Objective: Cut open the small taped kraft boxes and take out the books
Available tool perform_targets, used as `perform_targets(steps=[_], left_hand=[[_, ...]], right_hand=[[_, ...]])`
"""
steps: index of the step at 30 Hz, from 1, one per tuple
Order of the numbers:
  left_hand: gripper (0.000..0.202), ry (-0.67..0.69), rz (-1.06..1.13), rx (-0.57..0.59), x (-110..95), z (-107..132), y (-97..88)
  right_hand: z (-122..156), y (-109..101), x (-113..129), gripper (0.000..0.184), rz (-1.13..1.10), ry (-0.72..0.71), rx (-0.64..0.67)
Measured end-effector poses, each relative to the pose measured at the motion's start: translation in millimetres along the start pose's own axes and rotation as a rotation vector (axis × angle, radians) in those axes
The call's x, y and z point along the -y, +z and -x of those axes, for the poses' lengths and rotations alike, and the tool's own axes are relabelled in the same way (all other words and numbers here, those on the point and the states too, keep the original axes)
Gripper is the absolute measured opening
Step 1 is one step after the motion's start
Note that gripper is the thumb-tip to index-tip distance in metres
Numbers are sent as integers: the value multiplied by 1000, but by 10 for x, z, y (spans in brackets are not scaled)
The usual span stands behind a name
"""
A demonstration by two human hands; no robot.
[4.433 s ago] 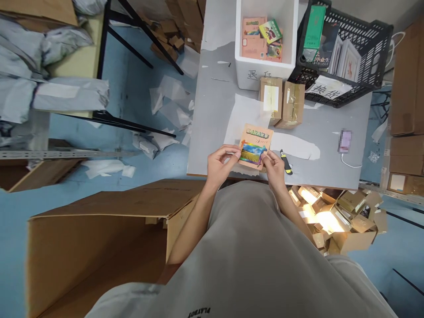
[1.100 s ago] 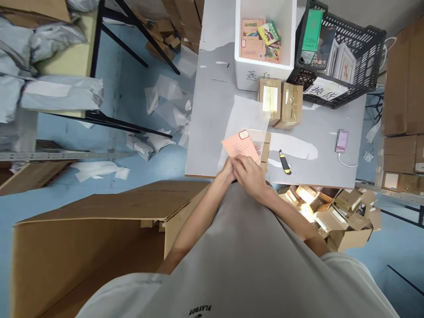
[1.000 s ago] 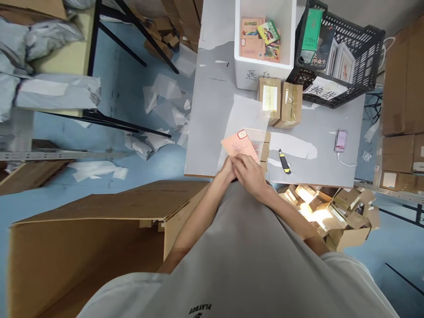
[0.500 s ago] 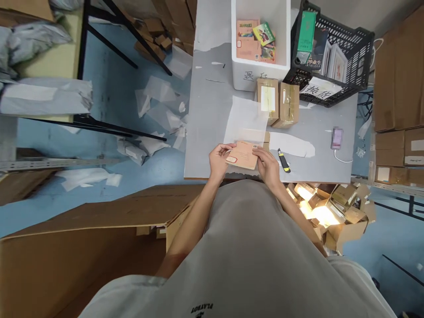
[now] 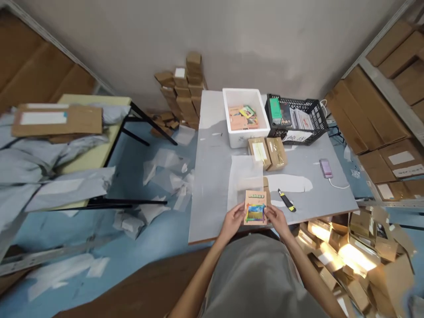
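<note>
I hold a small orange booklet (image 5: 255, 208) with a colourful landscape picture upright over the near edge of the grey table (image 5: 212, 176). My left hand (image 5: 235, 218) grips its left edge, and my right hand (image 5: 277, 219) grips its right edge. Both hands have their fingers closed on it. A clear plastic sleeve (image 5: 245, 181) lies flat on the table just behind the booklet. A black and yellow utility knife (image 5: 286, 201) lies to the right of my right hand.
Behind stand two taped cardboard boxes (image 5: 268, 153), a white foam bin (image 5: 244, 115) of booklets and a black crate (image 5: 294, 117) of books. A phone (image 5: 325, 168) charges at right. Opened cartons (image 5: 357, 251) lie on the floor at right, torn wrapping (image 5: 165, 176) at left.
The booklet has been turned from its plain orange back to its picture side. My head has lifted, so the wall and shelves now show.
</note>
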State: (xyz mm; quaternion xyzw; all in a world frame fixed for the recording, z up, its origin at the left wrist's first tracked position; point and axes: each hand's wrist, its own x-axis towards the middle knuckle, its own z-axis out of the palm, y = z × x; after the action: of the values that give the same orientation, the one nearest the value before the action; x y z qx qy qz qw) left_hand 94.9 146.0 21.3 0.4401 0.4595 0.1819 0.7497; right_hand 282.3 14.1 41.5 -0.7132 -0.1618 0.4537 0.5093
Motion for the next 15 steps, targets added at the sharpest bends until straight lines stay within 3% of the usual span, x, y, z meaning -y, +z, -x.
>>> perform_targets(steps=[3,5,7,9,12,14,15], left_hand=[[78,-45,15,116,-113,-51,-48],[81,31,18,141,-436,-205,-36],[83,185,9,145,-988,-423,10],[76,399,3,114,-1679,-637,66],[61,750,15,-48,-2597,-839,70],[55,898,35,-171,-2886,-883,-30],[54,915,39,-210,-2899,-887,-109]], right_hand=[[-59,51,-14,71,-42,51,81],[-257,80,273,74,-48,-27,97],[-545,101,824,78,-40,-157,88],[-850,109,1524,79,-85,-289,61],[-1219,88,2409,74,-229,-486,23],[-1369,56,2632,69,-247,-556,21],[-1413,38,2606,67,-229,-563,30]])
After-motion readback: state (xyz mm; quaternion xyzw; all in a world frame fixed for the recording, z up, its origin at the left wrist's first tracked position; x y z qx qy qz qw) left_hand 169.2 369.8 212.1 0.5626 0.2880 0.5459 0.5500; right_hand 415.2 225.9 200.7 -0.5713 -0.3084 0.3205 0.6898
